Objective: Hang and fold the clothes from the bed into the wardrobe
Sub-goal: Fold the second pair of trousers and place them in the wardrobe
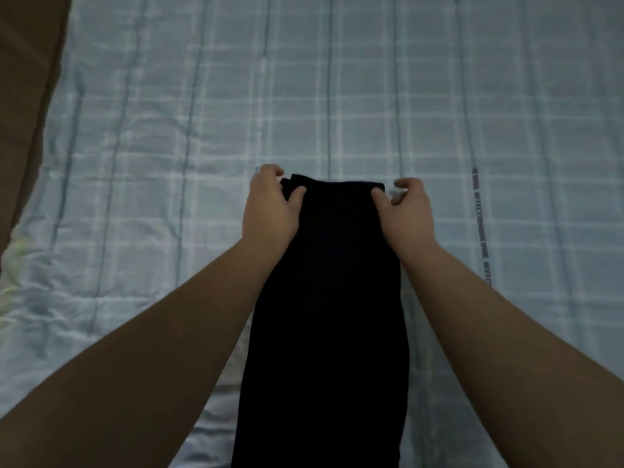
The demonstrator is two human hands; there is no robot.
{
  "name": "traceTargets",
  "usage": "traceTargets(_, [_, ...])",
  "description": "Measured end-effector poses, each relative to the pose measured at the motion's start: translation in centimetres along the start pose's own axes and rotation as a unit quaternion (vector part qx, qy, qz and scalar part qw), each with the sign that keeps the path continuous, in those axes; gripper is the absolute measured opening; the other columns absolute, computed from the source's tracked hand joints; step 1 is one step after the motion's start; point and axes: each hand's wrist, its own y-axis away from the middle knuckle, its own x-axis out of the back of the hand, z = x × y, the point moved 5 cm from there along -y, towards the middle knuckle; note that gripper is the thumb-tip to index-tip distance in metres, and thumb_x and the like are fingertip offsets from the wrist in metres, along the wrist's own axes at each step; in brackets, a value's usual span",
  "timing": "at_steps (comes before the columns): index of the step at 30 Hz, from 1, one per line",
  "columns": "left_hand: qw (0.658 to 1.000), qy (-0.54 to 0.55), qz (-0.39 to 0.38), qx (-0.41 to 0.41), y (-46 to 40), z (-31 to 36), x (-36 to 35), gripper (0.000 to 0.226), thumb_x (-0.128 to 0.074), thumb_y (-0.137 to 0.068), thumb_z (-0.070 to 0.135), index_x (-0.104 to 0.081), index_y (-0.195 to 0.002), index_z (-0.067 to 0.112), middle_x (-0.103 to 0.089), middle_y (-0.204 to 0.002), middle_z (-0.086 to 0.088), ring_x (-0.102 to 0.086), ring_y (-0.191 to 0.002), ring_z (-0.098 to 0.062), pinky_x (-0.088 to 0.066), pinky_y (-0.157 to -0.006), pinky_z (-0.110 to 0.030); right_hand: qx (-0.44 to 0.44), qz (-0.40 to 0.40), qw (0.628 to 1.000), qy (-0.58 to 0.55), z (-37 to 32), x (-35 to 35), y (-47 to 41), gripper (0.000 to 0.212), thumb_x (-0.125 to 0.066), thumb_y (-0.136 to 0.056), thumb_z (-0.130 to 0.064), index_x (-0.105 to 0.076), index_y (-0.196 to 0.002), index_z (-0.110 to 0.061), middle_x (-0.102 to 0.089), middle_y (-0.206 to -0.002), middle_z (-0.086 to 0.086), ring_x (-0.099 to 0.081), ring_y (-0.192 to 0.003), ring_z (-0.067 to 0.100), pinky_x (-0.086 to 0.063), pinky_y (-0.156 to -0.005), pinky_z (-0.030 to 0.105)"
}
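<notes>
A long black garment (326,315) (folded into a narrow strip) lies on the bed (169,146), running from the near edge toward the middle. The left hand (270,206) pinches its far left corner, the thumb on top of the cloth and the fingers curled. The right hand (407,211) pinches the far right corner in the same way, with curled fingers. The bed cover is light blue with checks.
</notes>
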Motion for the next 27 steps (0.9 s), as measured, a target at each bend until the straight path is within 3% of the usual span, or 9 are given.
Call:
traceTargets(2, [0.995,-0.036,0.037,-0.081,2.9,0.1,0.5,0.042,-0.062,-0.094,0.024,-0.049,-0.133,0.011,-0.05,-0.125,-0.01,-0.052,-0.11,-0.022,-0.046,-0.095,-0.033,0.083,0.055,0.995,0.015,-0.2,1.4,3.0,0.042,-0.058,-0.097,-0.032,-0.05,-0.133,-0.011,-0.053,-0.12,0.005,-0.056,-0.108,0.02,-0.046,-0.096,0.034])
traceTargets(4, [0.982,-0.092,0.044,-0.159,6.6,-0.2,0.5,0.047,-0.06,-0.093,0.018,-0.049,-0.138,0.01,-0.045,-0.14,-0.014,-0.045,-0.127,-0.027,-0.039,-0.11,-0.04,0.199,0.073,0.976,0.052,-0.5,2.0,7.2,0.037,-0.054,-0.098,-0.019,-0.051,-0.133,-0.008,-0.052,-0.127,0.007,-0.051,-0.118,0.022,-0.041,-0.106,0.038])
traceTargets(7, [0.96,-0.14,-0.021,-0.239,13.4,-1.6,-0.7,0.054,-0.059,-0.091,0.014,-0.047,-0.144,0.009,-0.036,-0.154,-0.016,-0.031,-0.145,-0.032,-0.028,-0.118,-0.046,0.305,-0.006,0.945,0.122,0.8,0.6,13.8,0.046,-0.052,-0.096,-0.015,-0.048,-0.141,-0.006,-0.045,-0.148,0.012,-0.036,-0.142,0.026,-0.026,-0.12,0.041])
traceTargets(10, [0.948,-0.186,-0.083,-0.243,20.3,-5.0,-1.1,0.061,-0.054,-0.094,0.021,-0.036,-0.151,0.012,-0.026,-0.161,-0.012,-0.017,-0.151,-0.027,-0.021,-0.121,-0.051,0.373,-0.095,0.895,0.225,4.1,-1.6,20.2,0.057,-0.05,-0.096,-0.021,-0.04,-0.151,-0.009,-0.032,-0.16,0.009,-0.021,-0.151,0.025,-0.017,-0.123,0.048])
traceTargets(14, [0.95,-0.222,-0.107,-0.193,26.7,-9.9,-0.6,0.062,-0.043,-0.1,0.029,-0.024,-0.156,0.01,-0.017,-0.164,-0.015,-0.011,-0.153,-0.029,-0.017,-0.122,-0.051,0.372,-0.135,0.875,0.28,9.7,-2.2,26.0,0.062,-0.048,-0.098,-0.027,-0.031,-0.155,-0.01,-0.024,-0.164,0.008,-0.016,-0.153,0.024,-0.018,-0.122,0.054])
traceTargets(19, [0.921,-0.3,-0.129,-0.211,31.8,-12.4,-0.6,0.059,-0.037,-0.102,0.032,-0.026,-0.156,0.01,-0.019,-0.163,-0.017,-0.011,-0.152,-0.034,-0.024,-0.118,-0.056,0.399,-0.165,0.826,0.362,15.4,-2.1,30.2,0.064,-0.047,-0.099,-0.036,-0.029,-0.156,-0.012,-0.026,-0.164,0.006,-0.017,-0.153,0.024,-0.022,-0.118,0.06])
traceTargets(27, [0.923,-0.314,-0.116,-0.191,35.6,-15.4,-0.8,0.06,-0.03,-0.103,0.037,-0.022,-0.156,0.01,-0.02,-0.162,-0.019,-0.01,-0.152,-0.035,-0.023,-0.118,-0.056,0.363,-0.132,0.831,0.401,20.0,-1.1,32.2,0.064,-0.04,-0.098,-0.045,-0.031,-0.155,-0.016,-0.029,-0.162,0.006,-0.027,-0.149,0.029,-0.018,-0.118,0.063])
